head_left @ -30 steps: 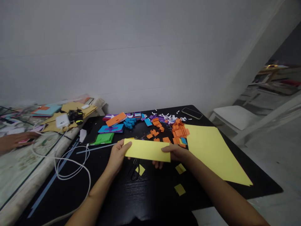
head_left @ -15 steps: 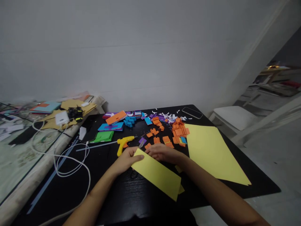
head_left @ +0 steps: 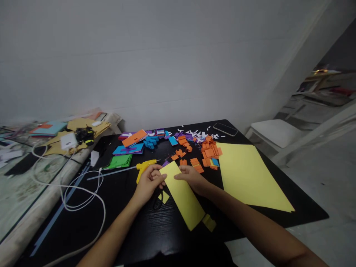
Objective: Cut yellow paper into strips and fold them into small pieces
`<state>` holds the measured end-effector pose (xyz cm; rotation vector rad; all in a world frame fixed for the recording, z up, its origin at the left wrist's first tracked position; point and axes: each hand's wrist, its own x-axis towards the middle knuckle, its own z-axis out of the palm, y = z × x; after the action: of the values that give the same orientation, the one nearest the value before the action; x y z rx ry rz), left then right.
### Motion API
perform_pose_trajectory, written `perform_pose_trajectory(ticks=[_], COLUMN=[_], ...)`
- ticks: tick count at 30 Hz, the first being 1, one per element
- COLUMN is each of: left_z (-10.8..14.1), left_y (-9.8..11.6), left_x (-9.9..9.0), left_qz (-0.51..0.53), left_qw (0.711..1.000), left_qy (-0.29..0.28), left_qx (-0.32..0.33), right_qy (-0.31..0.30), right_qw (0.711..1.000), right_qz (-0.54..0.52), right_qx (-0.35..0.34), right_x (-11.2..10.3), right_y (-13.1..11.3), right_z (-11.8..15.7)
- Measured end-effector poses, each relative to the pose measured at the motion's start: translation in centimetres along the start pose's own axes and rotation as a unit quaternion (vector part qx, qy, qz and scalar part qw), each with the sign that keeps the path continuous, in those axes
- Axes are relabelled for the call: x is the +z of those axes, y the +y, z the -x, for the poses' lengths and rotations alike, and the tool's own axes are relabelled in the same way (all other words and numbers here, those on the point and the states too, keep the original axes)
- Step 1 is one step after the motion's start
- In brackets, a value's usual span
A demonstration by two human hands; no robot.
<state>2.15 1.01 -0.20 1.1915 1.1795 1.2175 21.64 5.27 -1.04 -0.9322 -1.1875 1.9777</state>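
Note:
A long yellow paper strip (head_left: 185, 198) slants down and right between both hands, over the black table. My left hand (head_left: 150, 181) pinches its upper left edge, thumb on top. On the upper right edge my right hand (head_left: 193, 179) grips it, thumb on the face and fingers behind. Beneath my left hand lies a small yellow piece (head_left: 164, 197) beside a dark scissor handle (head_left: 157, 202). A folded yellow piece (head_left: 209, 222) sits by the strip's lower end. The yellow glue gun (head_left: 144, 167) is just beyond my left hand.
Large yellow sheets (head_left: 250, 174) cover the table's right part. Orange folded pieces (head_left: 210, 150), white scraps and a phone (head_left: 225, 129) lie behind. Green paper (head_left: 119, 162) and blue paper (head_left: 129, 149) are stacked at the left, near a looping white cable (head_left: 104, 211).
The yellow strip has turned steeper, and my right hand now grips its edge. A small yellow piece now shows under my left hand. The view has shifted slightly.

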Motion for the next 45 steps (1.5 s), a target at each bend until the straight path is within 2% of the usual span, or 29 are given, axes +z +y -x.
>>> perform_pose_trajectory(ticks=[7,13,25,38,45], left_z=[0.6,0.8,0.5,0.7,0.7], left_y=[-0.4,0.3,0.1,-0.1,0.2], left_x=[0.7,0.6,0.4,0.2,0.4], left_qz=[0.006,-0.004,-0.013,-0.043,-0.047], left_qw=[0.999,0.998,0.999,0.997,0.998], left_qy=[-0.050,-0.068,-0.039,-0.057,-0.044], left_qx=[0.009,0.014,0.003,0.028,0.022], right_qy=[-0.005,-0.011,0.002,-0.010,-0.017], right_qw=[0.999,1.000,1.000,0.999,0.999], right_qz=[0.030,0.016,0.015,0.033,0.039], right_qx=[-0.036,-0.021,-0.020,-0.027,-0.027], right_x=[0.2,-0.1,-0.5,-0.9,-0.8], right_y=[0.1,-0.2,-0.3,0.0,-0.3], right_z=[0.2,0.0,-0.1,-0.3,-0.2])
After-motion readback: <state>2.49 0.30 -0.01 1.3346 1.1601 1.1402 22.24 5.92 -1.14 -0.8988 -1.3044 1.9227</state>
